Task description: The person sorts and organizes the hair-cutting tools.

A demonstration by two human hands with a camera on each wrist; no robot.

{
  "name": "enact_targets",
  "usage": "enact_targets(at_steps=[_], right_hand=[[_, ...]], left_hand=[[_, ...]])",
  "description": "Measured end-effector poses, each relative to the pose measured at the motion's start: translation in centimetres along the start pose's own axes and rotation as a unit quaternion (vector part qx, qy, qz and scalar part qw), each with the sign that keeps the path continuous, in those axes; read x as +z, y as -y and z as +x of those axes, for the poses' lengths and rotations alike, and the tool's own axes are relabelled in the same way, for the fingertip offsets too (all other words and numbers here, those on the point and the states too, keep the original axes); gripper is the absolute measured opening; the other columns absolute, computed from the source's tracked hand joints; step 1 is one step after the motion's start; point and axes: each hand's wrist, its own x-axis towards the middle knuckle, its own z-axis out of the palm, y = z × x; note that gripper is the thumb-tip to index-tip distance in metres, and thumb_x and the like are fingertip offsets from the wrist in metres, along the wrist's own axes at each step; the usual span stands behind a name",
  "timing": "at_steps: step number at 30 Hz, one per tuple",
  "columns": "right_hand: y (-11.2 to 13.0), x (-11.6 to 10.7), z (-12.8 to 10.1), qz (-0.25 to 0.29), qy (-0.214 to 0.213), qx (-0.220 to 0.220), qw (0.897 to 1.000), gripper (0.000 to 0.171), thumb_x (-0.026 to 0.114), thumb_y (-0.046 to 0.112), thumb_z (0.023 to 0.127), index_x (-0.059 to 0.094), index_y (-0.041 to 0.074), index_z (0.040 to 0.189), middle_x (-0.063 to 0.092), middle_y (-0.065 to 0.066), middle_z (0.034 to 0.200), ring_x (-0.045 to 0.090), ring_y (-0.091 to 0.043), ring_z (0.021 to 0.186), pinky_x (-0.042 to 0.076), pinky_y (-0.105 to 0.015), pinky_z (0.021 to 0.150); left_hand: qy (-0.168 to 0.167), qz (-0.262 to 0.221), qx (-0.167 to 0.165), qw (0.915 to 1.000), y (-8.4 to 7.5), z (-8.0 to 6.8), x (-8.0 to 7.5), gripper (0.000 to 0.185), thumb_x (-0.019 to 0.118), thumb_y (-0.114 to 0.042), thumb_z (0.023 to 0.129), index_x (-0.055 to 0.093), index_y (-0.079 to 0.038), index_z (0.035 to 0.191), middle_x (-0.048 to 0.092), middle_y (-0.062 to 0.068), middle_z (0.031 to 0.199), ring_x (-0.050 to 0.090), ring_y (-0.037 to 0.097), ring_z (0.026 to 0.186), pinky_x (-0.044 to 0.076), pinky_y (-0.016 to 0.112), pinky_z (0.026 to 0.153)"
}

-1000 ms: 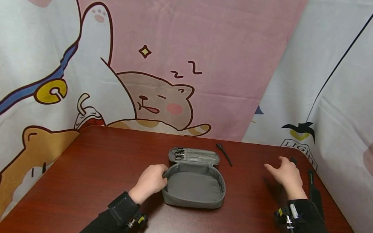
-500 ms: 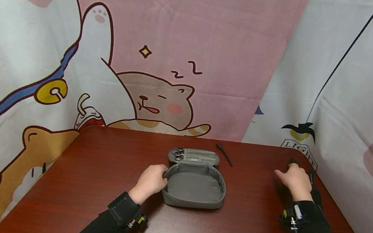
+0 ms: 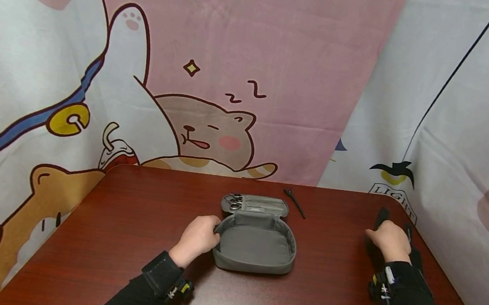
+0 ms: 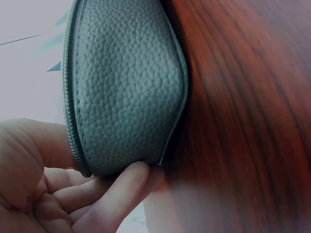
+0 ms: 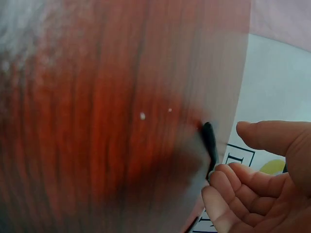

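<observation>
A grey zip case stands with its lid folded back, in the middle of the table. My left hand grips its left wall; in the left wrist view the thumb hooks over the zipped edge while fingers press the pebbled outer side. Small scissors are tucked into the lid's left part. Far right, my right hand is low over a dark, flat, slender thing, its kind unclear. In the right wrist view the fingers bend loosely beside that black thing, with the thumb apart from them.
A thin black stick-like tool lies behind the case to the right. Another long black thing lies by the table's right edge, partly hidden by the right arm. Printed cloth hangs behind the brown table.
My right hand has moved right and lowered toward the dark slender thing, more of which now shows past the fingers. The left hand and the case have stayed put.
</observation>
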Motion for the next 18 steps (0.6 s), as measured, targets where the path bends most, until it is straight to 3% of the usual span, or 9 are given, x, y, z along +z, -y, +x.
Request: enact_targets(at_steps=[6,18], right_hand=[[-0.2,0.3,0.4,-0.019,-0.005,-0.007,1.000,0.058,0.065,0.029,0.092,0.052,-0.024,0.112,0.054,-0.043,0.110,0.059,-0.050,0.090,0.051,-0.057,0.071],[-0.1,0.8,1.1,-0.020,-0.001,0.020,1.000,0.056,0.064,0.030,0.092,0.056,-0.022,0.110,0.053,-0.044,0.110,0.058,-0.048,0.087,0.051,-0.057,0.066]], left_hand=[[-0.001,0.002,0.003,1.0000,0.1,0.0,-0.1,0.010,0.071,0.000,0.082,0.070,-0.003,0.092,0.059,-0.001,0.073,0.049,0.013,0.061,0.042,0.030,0.057],[-0.014,-0.003,0.020,0.9997,-0.1,-0.2,-0.2,0.008,0.070,0.001,0.081,0.068,-0.001,0.089,0.056,-0.002,0.070,0.047,0.013,0.058,0.040,0.029,0.055]])
